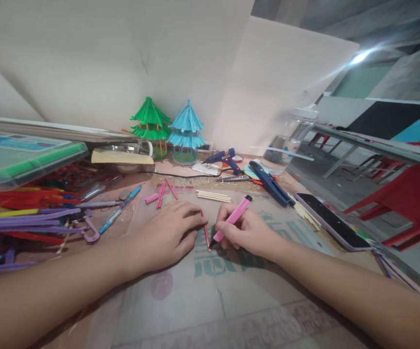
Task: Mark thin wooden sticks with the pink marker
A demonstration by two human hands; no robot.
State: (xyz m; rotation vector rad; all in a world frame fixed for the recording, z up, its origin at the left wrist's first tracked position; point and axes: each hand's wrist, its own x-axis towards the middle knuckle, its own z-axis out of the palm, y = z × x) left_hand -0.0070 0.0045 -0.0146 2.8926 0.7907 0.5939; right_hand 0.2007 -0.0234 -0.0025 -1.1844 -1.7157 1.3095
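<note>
In my right hand (244, 230) I grip a pink marker (236, 217) between thumb and fingers, its dark nib slanting down to the left. The nib meets the near end of a thin pink-coloured stick (206, 233) lying on the plastic-covered table. My left hand (171, 232) lies palm down beside it, fingers bent, the index fingertip pressing on the stick's far part. Beyond the left hand are more pink sticks (161, 195) and a loose pink marker cap (151, 198). A short row of plain pale sticks (213, 196) lies beyond both hands.
Green (149, 121) and blue (187, 131) model pavilions stand by the wall, near a blue glue gun (226, 159). On the right lie a dark blue stapler-like tool (271, 183) and a phone (331, 220). Pipe cleaners (24, 223), a blue pen (120, 208) and a plastic box (31, 157) crowd the left.
</note>
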